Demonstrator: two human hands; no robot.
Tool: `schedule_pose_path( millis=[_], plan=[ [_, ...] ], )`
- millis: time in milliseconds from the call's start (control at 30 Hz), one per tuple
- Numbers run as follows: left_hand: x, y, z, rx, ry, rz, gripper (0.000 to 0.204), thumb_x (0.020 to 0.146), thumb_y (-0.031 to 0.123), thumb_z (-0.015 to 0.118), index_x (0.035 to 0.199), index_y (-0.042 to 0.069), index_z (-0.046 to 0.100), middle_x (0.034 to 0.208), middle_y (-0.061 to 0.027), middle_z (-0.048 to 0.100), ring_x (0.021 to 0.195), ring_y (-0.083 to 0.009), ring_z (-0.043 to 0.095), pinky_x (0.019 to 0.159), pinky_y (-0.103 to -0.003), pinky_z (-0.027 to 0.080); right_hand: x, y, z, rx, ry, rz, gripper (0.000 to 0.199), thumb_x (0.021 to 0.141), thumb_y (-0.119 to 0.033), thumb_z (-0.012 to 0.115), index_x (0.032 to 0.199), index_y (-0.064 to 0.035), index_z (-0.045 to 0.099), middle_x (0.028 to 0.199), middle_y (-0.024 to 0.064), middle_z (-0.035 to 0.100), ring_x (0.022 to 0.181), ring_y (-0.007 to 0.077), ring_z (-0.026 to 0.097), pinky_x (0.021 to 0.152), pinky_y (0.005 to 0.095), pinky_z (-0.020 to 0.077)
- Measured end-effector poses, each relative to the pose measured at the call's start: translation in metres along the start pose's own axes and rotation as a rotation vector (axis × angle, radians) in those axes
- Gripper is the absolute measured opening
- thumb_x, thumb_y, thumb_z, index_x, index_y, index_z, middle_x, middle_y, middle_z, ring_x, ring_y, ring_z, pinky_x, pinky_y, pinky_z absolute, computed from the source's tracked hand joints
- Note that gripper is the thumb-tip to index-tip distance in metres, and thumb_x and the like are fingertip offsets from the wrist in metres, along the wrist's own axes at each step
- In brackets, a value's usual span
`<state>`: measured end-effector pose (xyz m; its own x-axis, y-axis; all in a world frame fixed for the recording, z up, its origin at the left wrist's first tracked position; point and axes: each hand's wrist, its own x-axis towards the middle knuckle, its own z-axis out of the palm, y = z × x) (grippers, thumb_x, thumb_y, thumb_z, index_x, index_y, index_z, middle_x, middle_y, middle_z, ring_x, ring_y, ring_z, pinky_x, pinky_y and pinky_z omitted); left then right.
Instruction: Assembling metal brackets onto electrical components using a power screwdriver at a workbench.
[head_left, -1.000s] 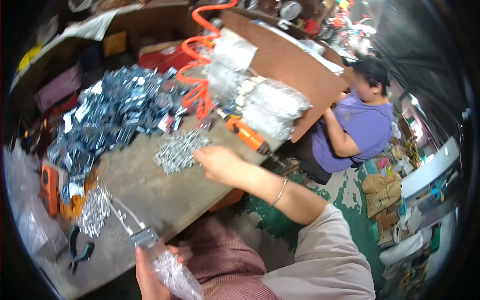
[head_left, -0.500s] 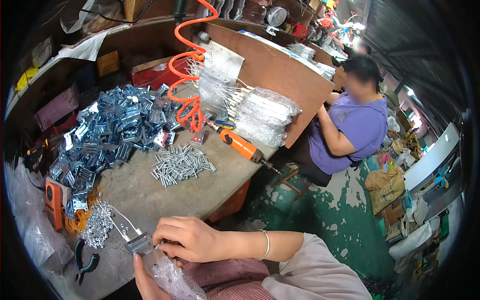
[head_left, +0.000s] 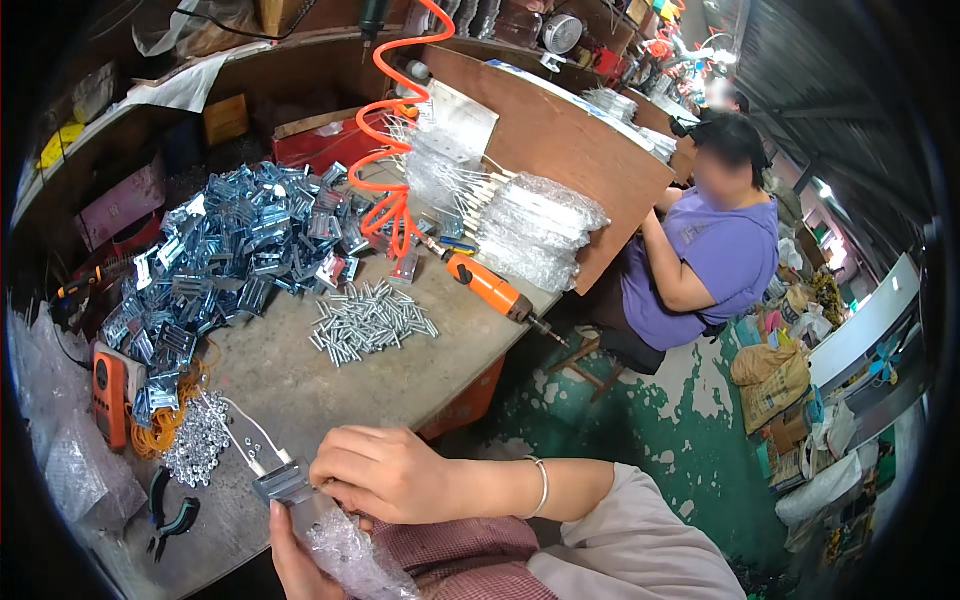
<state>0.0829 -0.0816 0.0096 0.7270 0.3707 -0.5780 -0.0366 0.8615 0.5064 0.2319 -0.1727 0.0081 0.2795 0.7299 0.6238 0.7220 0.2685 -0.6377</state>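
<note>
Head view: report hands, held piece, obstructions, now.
Left hand holding shiny grey rectangular metal bracket and clear bubble wrap. Right hand at bracket's edge, fingers bent, tips partly hidden. Nothing visibly blocking.

We wore a loose, creased, pale grey right sleeve that ended near the elbow. A thin, rounded, silver-coloured bangle encircled our right forearm. Our lap garment was dark red, finely checked. Our hands were bare.
</note>
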Motion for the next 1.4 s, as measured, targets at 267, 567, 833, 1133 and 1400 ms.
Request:
schedule_pose_path(
  millis=[267, 567, 833, 1133, 1400],
  plan=[
    [0.014, -0.01, -0.019, -0.039, -0.034, 0.068, 0.04, 0.095, 0.037, 0.044, 0.112, 0.004, 0.057, 0.094, -0.0136, 0.065, 0.079, -0.0271, 0.064, 0.07, -0.037, 0.053, -0.003, -0.002, 0.007, -0.104, -0.033, -0.055, 0.018, 0.074, -0.002, 0.064, 0.091, -0.0005, 0.056, 0.082, 0.0084, 0.053, 0.071, 0.026, 0.057, 0.058, 0.0339, 0.0479],
    [0.012, -0.015, -0.021, 0.056, -0.03, 0.272, 0.048, 0.098, 0.038, 0.039, 0.119, -0.004, 0.049, 0.11, -0.018, 0.06, 0.098, -0.0264, 0.062, 0.085, -0.04, 0.051, 0.0, 0.001, 0.013, -0.28, -0.144, -0.11, 0.027, 0.068, -0.007, 0.067, 0.092, -0.0004, 0.058, 0.082, 0.0084, 0.054, 0.072, 0.0249, 0.057, 0.058, 0.0338, 0.0493],
    [0.021, -0.008, -0.027, 0.012, -0.233, 0.056, 0.048, 0.099, 0.042, 0.038, 0.121, 0.0, 0.047, 0.098, -0.0218, 0.064, 0.083, -0.0309, 0.066, 0.072, -0.04, 0.056, 0.007, -0.007, -0.002, 0.022, 0.109, 0.274, 0.023, 0.072, 0.003, 0.069, 0.094, -0.001, 0.062, 0.08, 0.0095, 0.064, 0.069, 0.0244, 0.066, 0.059, 0.0293, 0.0525],
    [0.018, -0.015, -0.032, 0.165, -0.179, 0.208, 0.04, 0.096, 0.026, 0.041, 0.13, 0.005, 0.039, 0.119, -0.0086, 0.052, 0.109, -0.0157, 0.052, 0.091, -0.031, 0.044, 0.019, 0.001, 0.036, -0.071, -0.046, -0.156, 0.022, 0.061, 0.005, 0.072, 0.08, -0.0033, 0.064, 0.084, 0.007, 0.069, 0.071, 0.0228, 0.062, 0.057, 0.0295, 0.0502],
    [0.023, -0.014, -0.032, 0.189, -0.203, 0.186, 0.044, 0.092, 0.019, 0.041, 0.133, 0.004, 0.035, 0.119, -0.0085, 0.051, 0.11, -0.015, 0.051, 0.092, -0.03, 0.043, 0.012, 0.005, 0.039, -0.171, -0.118, -0.19, 0.024, 0.06, -0.001, 0.074, 0.082, -0.0034, 0.065, 0.09, 0.0068, 0.067, 0.075, 0.0237, 0.06, 0.06, 0.0309, 0.0511]
  ],
)
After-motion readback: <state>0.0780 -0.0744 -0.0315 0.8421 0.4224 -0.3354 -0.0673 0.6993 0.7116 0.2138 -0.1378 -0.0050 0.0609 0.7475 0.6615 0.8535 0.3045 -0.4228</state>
